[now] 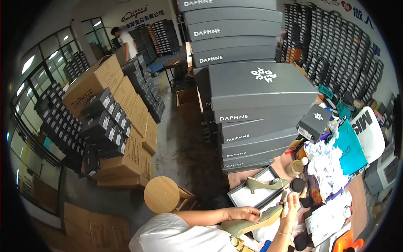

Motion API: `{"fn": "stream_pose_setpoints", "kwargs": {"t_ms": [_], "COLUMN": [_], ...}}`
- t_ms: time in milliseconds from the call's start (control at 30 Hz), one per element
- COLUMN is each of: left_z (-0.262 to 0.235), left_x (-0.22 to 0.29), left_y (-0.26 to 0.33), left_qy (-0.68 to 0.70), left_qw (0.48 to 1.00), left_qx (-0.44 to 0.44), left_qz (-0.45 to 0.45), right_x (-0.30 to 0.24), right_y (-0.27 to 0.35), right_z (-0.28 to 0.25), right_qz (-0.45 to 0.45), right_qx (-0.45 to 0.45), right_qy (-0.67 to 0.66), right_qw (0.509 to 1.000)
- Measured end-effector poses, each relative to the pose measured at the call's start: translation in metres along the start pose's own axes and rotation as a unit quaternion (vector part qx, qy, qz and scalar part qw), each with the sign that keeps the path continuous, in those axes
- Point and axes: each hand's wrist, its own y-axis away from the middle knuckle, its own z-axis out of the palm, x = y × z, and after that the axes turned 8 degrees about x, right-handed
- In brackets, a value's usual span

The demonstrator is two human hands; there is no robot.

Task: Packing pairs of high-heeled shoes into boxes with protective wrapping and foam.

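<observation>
The left hand (247, 215) grips the olive-green pointed high-heeled shoe (252, 222) across its upper, fingers curled over the top edge, holding it tilted just above the desk (357, 197). The right hand (289, 206) is closed in a pinch on a small pale cloth or wad (284, 200), pressed against the shoe's heel end; whether it is cloth or paper cannot be told. The work looks like wiping the shoe clean. To do it well, I judge the left hand should keep the shoe braced firmly while the right rubs with light, even strokes, turning the shoe to reach the heel and sole edge.

Just beyond the hands lies the matching olive-green shoe (264, 184) in an open white-lined shoebox (239, 194). A heap of crumpled white tissue paper (325, 166) sits to the right, beside a teal paper bag (350, 149). Behind rises a tall stack of grey shoeboxes (256, 105). A round wooden stool (161, 194) stands on the floor at left.
</observation>
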Motion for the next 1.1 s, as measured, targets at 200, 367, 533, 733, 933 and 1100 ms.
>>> {"fn": "stream_pose_setpoints", "kwargs": {"t_ms": [200,367,533,733,933,1100], "left_z": [-0.014,-0.007,-0.001,0.019,0.022,0.016], "left_x": [0.028,0.035,0.027,0.029,0.022,0.014], "left_y": [-0.051,-0.034,-0.039,-0.032,-0.028,-0.032], "left_qy": [0.041,0.134,0.116,0.001,-0.008,-0.026], "left_qw": [0.989,0.987,0.974,0.994,0.993,0.987], "left_qx": [0.067,0.049,0.175,0.109,0.117,0.156], "left_qz": [-0.126,-0.072,-0.08,-0.005,-0.008,-0.006], "right_x": [0.01,-0.023,-0.026,-0.008,-0.011,-0.008], "right_y": [-0.007,-0.007,0.09,0.058,0.033,0.091], "right_z": [0.028,0.016,0.034,0.027,0.029,0.055], "right_qz": [-0.083,-0.167,-0.292,-0.31,-0.332,-0.356], "right_qx": [0.072,0.141,-0.227,-0.03,0.02,-0.123], "right_qy": [0.184,0.174,0.647,0.563,0.603,0.545], "right_qw": [0.977,0.96,0.667,0.765,0.725,0.75]}}
